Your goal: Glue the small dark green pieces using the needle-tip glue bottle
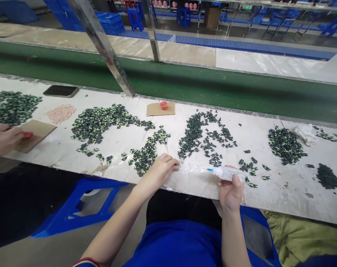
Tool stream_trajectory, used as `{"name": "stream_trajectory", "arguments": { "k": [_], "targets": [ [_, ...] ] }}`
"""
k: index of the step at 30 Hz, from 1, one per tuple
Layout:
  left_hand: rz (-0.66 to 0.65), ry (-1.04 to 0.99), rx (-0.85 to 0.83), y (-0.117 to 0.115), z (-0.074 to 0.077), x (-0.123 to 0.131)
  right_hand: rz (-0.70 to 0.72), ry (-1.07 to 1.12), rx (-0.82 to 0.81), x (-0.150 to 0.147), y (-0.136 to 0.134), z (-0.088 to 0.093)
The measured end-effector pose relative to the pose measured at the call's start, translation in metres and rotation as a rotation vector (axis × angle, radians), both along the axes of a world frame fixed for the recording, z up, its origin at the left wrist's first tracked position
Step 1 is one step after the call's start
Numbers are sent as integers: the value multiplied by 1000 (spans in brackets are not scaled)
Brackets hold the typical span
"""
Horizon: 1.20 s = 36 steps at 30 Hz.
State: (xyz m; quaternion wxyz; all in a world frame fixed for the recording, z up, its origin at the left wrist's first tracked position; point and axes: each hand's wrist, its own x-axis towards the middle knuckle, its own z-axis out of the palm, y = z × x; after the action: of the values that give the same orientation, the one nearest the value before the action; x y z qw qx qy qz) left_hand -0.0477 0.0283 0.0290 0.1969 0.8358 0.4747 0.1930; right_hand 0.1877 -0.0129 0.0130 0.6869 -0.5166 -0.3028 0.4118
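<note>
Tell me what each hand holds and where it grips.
The right hand holds a clear syringe, grip around its barrel, blue tip free. The left hand pinches at the table; whether it holds a piece cannot be told.

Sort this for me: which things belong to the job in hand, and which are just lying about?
In hand: syringe in the right hand; left hand pinched at the bench beside the green parts.
Lying about: phone; pink pile; red cap on cardboard; rag.
</note>
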Motion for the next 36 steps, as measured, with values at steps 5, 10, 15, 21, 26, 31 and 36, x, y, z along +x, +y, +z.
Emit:
{"name": "stream_trajectory", "arguments": {
  "k": [5, 10, 15, 21, 26, 31, 36],
  "targets": [
    [109, -135, 21, -18, -10, 32, 26, -32, -16, -4, 1, 4],
    [225, -110, 82, -25, -13, 27, 3, -102, -67, -7, -1, 3],
    [57, -225, 77, -24, -13, 14, 1, -262, -85, -15, -5, 3],
    [65, -249, 41, -22, -21, 20, -22, -453, -58, -27, -8, 7],
    [180, -338, 59, -26, -24, 31, -46, -592, -69, -31, -7, 3],
    [239, -379, 59, -28, -24, 34, -34, -666, -77, -31, -6, 2],
    [260, -378, 45, -27, -25, 34, -15, -700, -84, -31, -5, 4]
  ]
}}
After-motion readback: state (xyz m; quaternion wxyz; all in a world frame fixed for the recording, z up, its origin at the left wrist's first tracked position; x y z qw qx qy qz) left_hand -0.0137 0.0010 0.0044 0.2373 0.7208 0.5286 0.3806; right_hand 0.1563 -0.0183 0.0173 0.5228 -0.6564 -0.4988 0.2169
